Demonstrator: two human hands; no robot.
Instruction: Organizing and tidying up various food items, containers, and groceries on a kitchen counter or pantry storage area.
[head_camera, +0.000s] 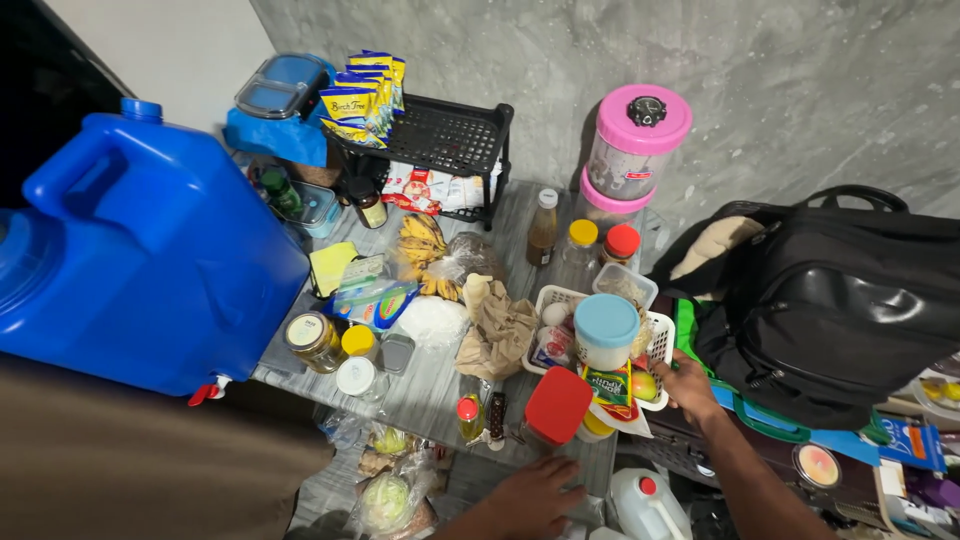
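My right hand (688, 385) rests on the front right corner of a white plastic basket (658, 340) on a grey table. The basket holds a jar with a light blue lid (605, 328), a green and yellow packet (610, 385), an egg and an apple. My left hand (530, 495) lies low at the table's front edge, fingers spread and flat, holding nothing. Just above it stands a container with a red lid (557, 405), and a small red-capped bottle (468, 418) stands to its left.
A big blue water jug (150, 260) fills the left. A black wire rack (450, 140) with snack packets stands at the back, with pink-lidded containers (635, 145) beside it. Bananas (425, 245), jars, bottles and a brown paper bag (500, 335) crowd the table. A black backpack (840, 300) sits right.
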